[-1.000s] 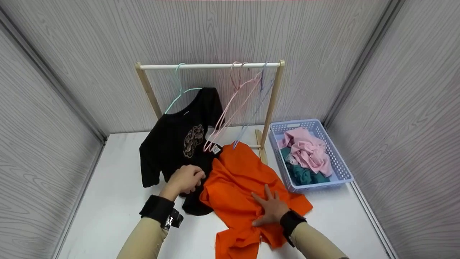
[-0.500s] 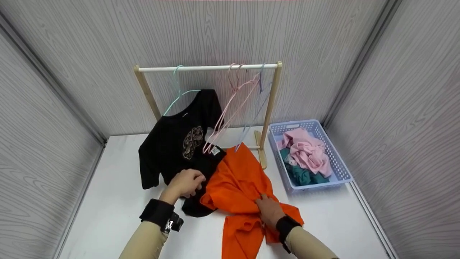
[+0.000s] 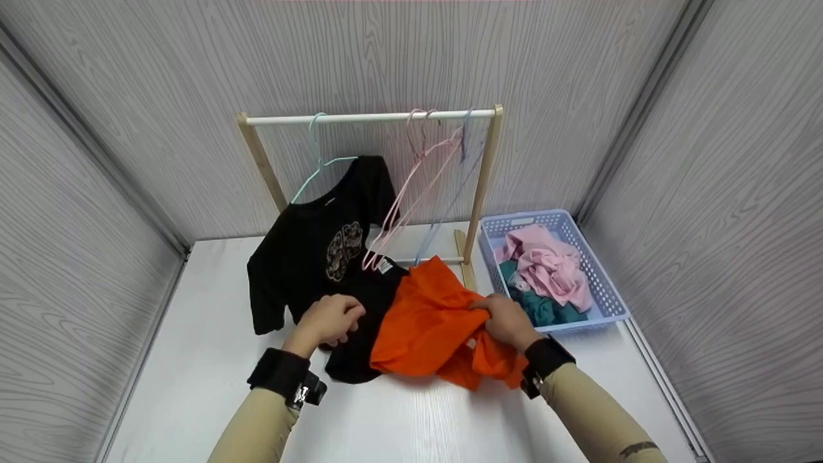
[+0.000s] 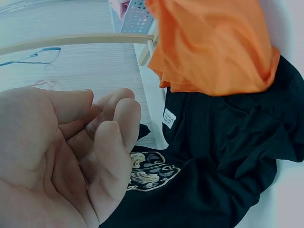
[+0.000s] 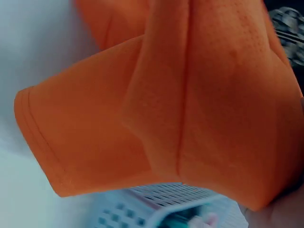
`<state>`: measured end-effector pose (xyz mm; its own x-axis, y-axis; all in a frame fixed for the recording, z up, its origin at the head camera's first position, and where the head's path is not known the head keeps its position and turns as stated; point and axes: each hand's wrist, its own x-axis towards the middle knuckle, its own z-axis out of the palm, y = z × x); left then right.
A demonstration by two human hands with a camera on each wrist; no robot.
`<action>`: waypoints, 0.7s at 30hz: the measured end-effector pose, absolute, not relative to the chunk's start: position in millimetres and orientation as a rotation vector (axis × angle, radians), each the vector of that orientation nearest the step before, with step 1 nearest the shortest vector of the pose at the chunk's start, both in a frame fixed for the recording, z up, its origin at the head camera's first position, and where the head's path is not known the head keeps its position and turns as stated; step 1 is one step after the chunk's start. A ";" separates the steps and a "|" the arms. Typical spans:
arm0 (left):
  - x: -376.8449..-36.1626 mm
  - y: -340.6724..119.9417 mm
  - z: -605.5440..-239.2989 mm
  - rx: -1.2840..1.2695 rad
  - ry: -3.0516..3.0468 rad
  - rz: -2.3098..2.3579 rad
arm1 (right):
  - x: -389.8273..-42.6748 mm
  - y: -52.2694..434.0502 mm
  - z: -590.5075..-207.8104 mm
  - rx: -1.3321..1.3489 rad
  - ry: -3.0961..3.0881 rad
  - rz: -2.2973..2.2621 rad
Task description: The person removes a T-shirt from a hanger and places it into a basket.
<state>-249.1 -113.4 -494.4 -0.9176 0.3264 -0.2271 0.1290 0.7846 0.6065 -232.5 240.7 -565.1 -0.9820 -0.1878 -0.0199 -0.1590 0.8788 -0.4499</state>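
My right hand (image 3: 509, 319) grips an orange shirt (image 3: 424, 328), its cloth bunched and lifted at the right. In the right wrist view a hemmed sleeve (image 5: 85, 137) of it hangs down, while the hand shows only at the lower right edge. The shirt's left part overlaps black cloth bearing a white label (image 4: 169, 118). My left hand (image 3: 329, 319) holds nothing; its fingers curl loosely, palm showing in the left wrist view. It hovers in front of a black T-shirt (image 3: 321, 238) with a gold-toned chest print (image 3: 344, 251), which hangs from a mint-green hanger (image 3: 319, 166).
A small clothes rack (image 3: 366, 118) with wooden posts stands at the back. Pink hangers (image 3: 411, 186) and a blue hanger (image 3: 452, 206) hang on its right side. At right, a blue perforated basket (image 3: 607, 292) holds pink cloth (image 3: 553, 267) and dark green cloth (image 3: 543, 308).
My right hand, first spread flat on the orange shirt, has gathered the cloth and moved up and to the right, drawing the shirt's lower part off the front of the table. My left hand stays put.
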 end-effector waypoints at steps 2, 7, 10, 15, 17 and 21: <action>-248.6 -113.5 -494.2 0.342 2.652 0.847 | -240.8 247.1 -543.3 -0.278 2.999 -0.764; -247.8 -114.6 -495.5 0.338 2.681 0.773 | -259.7 267.0 -489.0 -0.296 3.059 -0.906; -247.3 -116.6 -496.8 0.385 2.736 0.715 | -269.4 280.3 -457.0 -0.259 3.137 -0.920; -245.3 -121.1 -498.2 0.429 2.759 0.682 | -278.8 303.1 -405.0 -0.093 3.327 -0.816; -244.4 -123.0 -498.8 0.427 2.752 0.692 | -280.3 312.5 -386.1 -0.001 3.417 -0.741; -242.9 -125.2 -500.0 0.423 2.739 0.713 | -281.5 330.0 -356.1 0.203 3.533 -0.661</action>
<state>-242.9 -125.2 -500.0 -0.9182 0.3462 -0.1925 0.2083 0.8354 0.5087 -281.5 330.0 -356.1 -0.8905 0.1864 0.4150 0.0237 0.9300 -0.3668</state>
